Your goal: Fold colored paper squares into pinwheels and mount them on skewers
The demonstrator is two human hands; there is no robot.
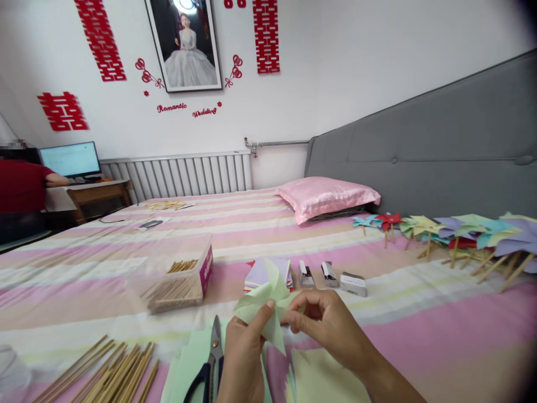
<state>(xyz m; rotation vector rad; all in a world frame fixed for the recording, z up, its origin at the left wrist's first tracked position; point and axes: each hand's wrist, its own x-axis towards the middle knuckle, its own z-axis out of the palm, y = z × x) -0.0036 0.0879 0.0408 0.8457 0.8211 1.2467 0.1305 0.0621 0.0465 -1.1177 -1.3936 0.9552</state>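
Note:
My left hand [247, 341] is closed on a pale green paper pinwheel [274, 285], the thumb pressed on its middle. My right hand [323, 322] pinches at the pinwheel's right-hand blade, whose edge is partly hidden behind the fingers. Any small thing between those fingertips is too hidden to tell. Below the hands lie dark-handled scissors [215, 341] on light green paper sheets [180, 364]. A stack of pale yellow paper [327, 375] lies under my right forearm.
Loose wooden sticks [121, 372] lie front left, behind them a clear plastic box [176, 291] of sticks. Coloured paper squares [255, 274] and small boxes [329, 274] sit beyond my hands. Finished pinwheels [474, 232] lie right, near a pink pillow [327, 196]. A person in red [20, 184] sits far left.

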